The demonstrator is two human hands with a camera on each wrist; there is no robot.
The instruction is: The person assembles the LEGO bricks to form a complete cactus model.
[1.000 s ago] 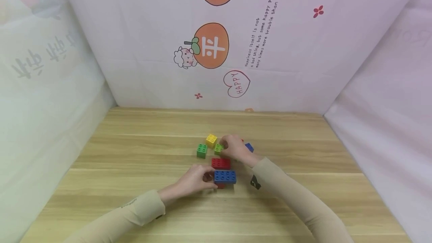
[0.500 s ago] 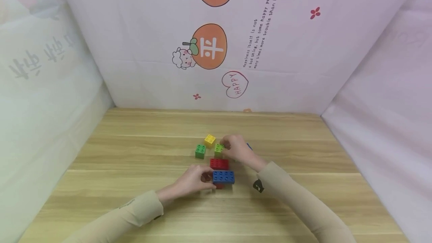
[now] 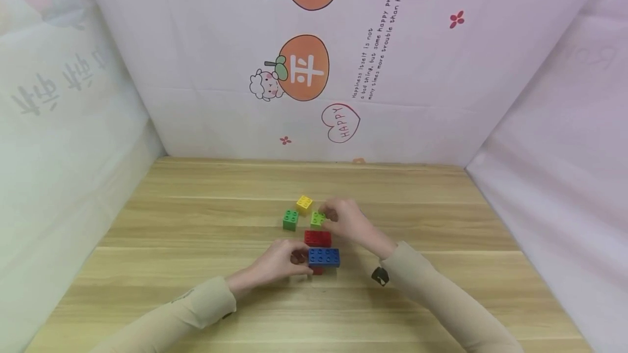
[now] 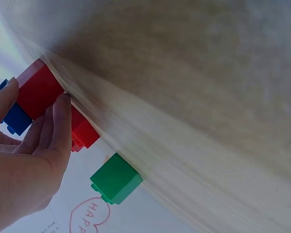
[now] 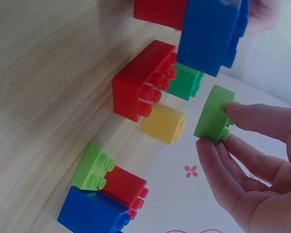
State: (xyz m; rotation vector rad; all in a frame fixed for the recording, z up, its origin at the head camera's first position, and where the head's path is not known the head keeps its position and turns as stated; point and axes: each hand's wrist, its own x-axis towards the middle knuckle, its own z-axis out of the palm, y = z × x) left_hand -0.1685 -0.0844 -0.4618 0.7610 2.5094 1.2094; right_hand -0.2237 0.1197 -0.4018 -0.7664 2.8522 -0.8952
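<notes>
My left hand point(image 3: 281, 261) grips the left end of a two-brick stack, a blue brick point(image 3: 324, 257) on top of a red toy building brick point(image 4: 38, 90). My right hand point(image 3: 349, 223) pinches a small light green brick point(image 5: 215, 114) between thumb and fingers, held above the table. Another red brick point(image 3: 318, 238) lies just beyond the stack. Past it stand a green brick point(image 3: 290, 220) and a yellow brick point(image 3: 304, 204). The right hand hides what lies behind it in the head view.
In the right wrist view a second light green brick point(image 5: 92, 167), a further red brick point(image 5: 125, 187) and another blue brick point(image 5: 92, 211) cluster on the wooden table point(image 3: 206, 189). A printed white cloth point(image 3: 221, 70) walls the back and sides.
The right hand has shifted slightly with the light green brick, and now covers the red and blue bricks that showed behind it. The left hand stays on the stack. The head view moved a little.
</notes>
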